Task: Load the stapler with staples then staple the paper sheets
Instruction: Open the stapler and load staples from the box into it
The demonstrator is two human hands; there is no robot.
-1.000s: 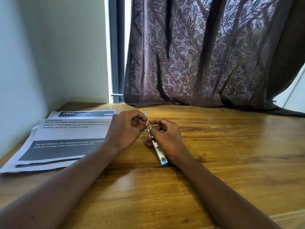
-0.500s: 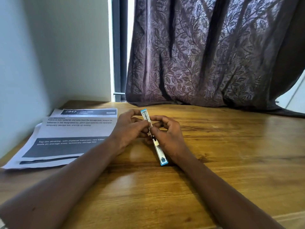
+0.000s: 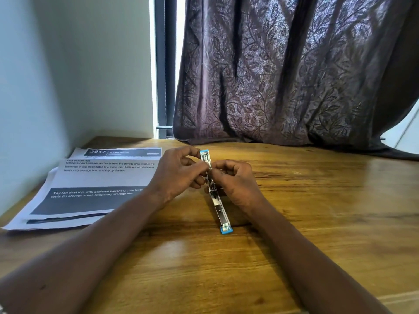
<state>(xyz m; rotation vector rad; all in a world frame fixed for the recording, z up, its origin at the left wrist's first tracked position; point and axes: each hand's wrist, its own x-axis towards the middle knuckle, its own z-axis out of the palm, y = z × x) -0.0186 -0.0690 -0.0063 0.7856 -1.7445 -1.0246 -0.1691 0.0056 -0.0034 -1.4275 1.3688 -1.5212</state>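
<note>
A blue and silver stapler (image 3: 219,209) lies swung fully open and flat on the wooden table (image 3: 317,211), its metal channel facing up. My left hand (image 3: 179,173) and my right hand (image 3: 235,180) meet over the stapler's far half, fingertips pinched together at the channel. A small silvery piece, likely staples, shows between the fingertips; I cannot tell which hand holds it. The paper sheets (image 3: 90,177), printed with black blocks and text, lie stacked to the left of my left hand.
A pale wall (image 3: 56,75) closes the table's left side. A dark patterned curtain (image 3: 283,75) hangs behind and rests on the table's far edge. Bare wood lies to the right and in front of the stapler.
The stapler's far blue end has come into view past my left fingers. Both hands stayed pinched at the channel, shifting only slightly.
</note>
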